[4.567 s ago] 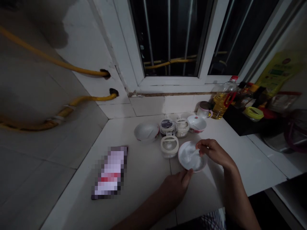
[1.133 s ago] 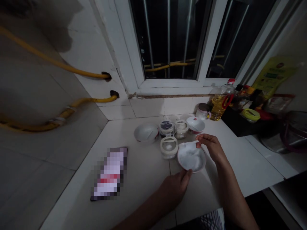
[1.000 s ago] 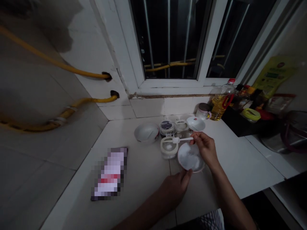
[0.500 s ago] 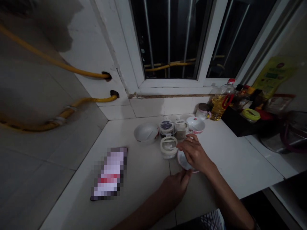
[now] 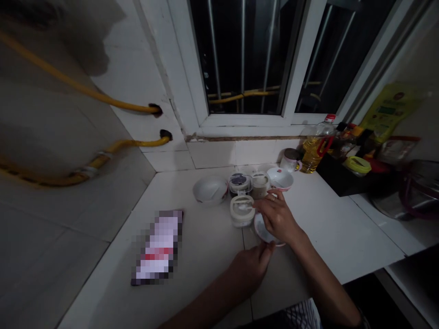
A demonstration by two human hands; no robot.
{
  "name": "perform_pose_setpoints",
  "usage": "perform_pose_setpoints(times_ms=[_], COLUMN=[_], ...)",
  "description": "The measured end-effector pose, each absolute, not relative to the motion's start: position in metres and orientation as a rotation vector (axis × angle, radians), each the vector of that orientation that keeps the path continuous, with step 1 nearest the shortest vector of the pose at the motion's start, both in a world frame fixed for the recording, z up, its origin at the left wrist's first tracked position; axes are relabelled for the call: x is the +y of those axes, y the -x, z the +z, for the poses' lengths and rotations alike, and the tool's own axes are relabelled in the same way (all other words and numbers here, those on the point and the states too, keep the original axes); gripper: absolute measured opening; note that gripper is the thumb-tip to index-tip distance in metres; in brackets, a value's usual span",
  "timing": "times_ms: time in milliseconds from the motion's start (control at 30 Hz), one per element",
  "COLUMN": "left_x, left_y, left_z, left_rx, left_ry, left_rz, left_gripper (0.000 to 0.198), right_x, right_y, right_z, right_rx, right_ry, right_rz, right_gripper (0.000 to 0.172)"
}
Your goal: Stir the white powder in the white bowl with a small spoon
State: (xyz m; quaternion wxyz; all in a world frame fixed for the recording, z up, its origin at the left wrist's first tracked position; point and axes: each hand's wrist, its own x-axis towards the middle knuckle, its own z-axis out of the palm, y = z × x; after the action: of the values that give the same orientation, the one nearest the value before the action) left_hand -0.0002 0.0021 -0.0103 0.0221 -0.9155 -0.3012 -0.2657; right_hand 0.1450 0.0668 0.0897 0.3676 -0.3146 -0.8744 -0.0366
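A small white bowl (image 5: 262,230) with a pinkish rim stands on the counter. My left hand (image 5: 252,266) is closed at its near edge, with the thumb against the rim. Above the bowl is my right hand (image 5: 277,214), its fingers drawn together in a pinch; whatever they hold is too small and dark to make out. Its fingertips are close to the right edge of a lidded, cream-rimmed container (image 5: 242,212). Behind that container are a dark-topped jar (image 5: 240,183) and a beige-lidded jar (image 5: 259,183).
A larger white bowl (image 5: 210,191) is left of the jars, a flowered bowl (image 5: 280,179) right. Farther back stand a lidded mug (image 5: 291,160) and an oil bottle (image 5: 311,151). A black condiment tray (image 5: 338,178) lies to the right. A pixelated flat object (image 5: 158,246) rests at left.
The view has shifted very slightly. Both hands stay at the small bowl, with the right fingers almost unmoved beside the cream-rimmed container.
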Motion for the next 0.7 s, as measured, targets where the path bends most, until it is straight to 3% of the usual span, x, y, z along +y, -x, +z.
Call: perform_pose_setpoints(times_ms=[133,300,700], left_x=[0.001,0.001,0.0], left_y=[0.0,0.002,0.004], left_z=[-0.01,-0.014,-0.008], left_rx=[-0.951,-0.967,-0.97], left_ry=[2.857,2.906,2.959], left_rz=[-0.778,-0.724,-0.711], left_gripper=[0.038,0.042,0.044], right_x=[0.066,0.069,0.064], right_y=[-0.145,-0.165,-0.236], right_z=[0.087,0.093,0.107], right_rx=[-2.03,-1.743,-2.108], right_ry=[0.912,1.202,1.414], right_rz=[0.178,0.595,0.705], right_gripper=[0.02,0.03,0.025])
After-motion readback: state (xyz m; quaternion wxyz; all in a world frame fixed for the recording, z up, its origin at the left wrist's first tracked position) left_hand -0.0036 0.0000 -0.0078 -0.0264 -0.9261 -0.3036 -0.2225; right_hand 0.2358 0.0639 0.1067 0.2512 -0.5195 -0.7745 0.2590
